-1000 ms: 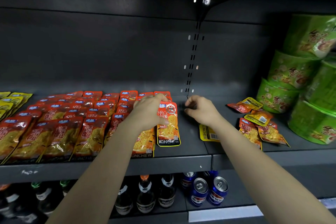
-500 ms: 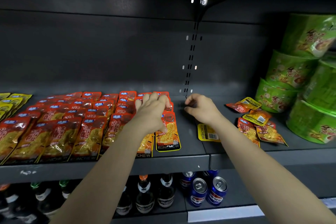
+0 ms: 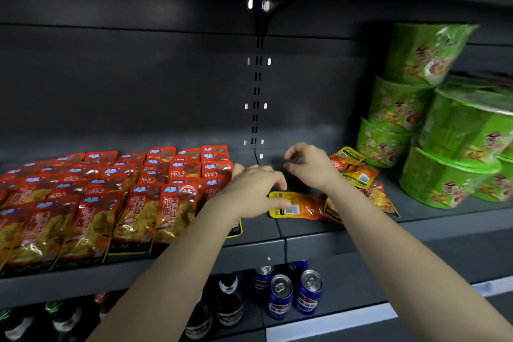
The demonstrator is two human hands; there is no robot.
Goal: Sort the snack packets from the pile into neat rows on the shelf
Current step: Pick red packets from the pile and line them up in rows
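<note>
Head camera: the left hand [image 3: 254, 192], lifted off the rows of packets [image 3: 111, 197] where it had lain half a second before, was held with fingers loosely spread above a packet [image 3: 302, 205] lying back-up on the shelf [image 3: 258, 247]. The right hand [image 3: 311, 165] was curled empty beside the pile [image 3: 361, 178].
</note>
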